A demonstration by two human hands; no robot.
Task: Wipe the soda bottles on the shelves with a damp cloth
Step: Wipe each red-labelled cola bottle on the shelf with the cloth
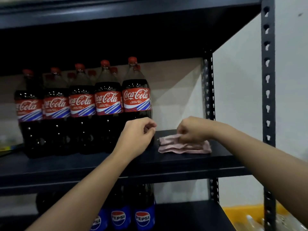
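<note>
on the middle shelf: cloth pickup, wiping not seen under way

beside the rightmost coca-cola bottle (pixel 136 97), on its right, a pink cloth (pixel 184 145) lies folded and crumpled on the middle shelf (pixel 83 167). the right hand (pixel 191 129) is curled over the cloth's upper left part and pinches a fold of it between fingertips and thumb; most of the cloth rests flat on the shelf. the left hand (pixel 138 135) sits in front of the lower body of the rightmost coca-cola bottle, fingers loosely curled and holding nothing; whether it touches the bottle cannot be told.

progress, as a judgement: the cloth is not on any bottle, so the step in hand looks like taking up the cloth. nothing shows which bottles have been wiped. the row of coca-cola bottles (pixel 70 105) left of the rightmost bottle, and the pepsi bottles (pixel 130 214) on the shelf below it, are presumably all pending.

limits of view:
- dampness of the cloth cannot be judged.
- a second row of red caps shows behind the front bottles; their bodies are hidden.
- the left arm covers part of the pepsi bottles, and the frame edge cuts them off.
- the leftmost bottles are dim and blurred.
- yellow objects (pixel 250 217) low and right of the pepsi bottles are too blurred to identify.
</note>
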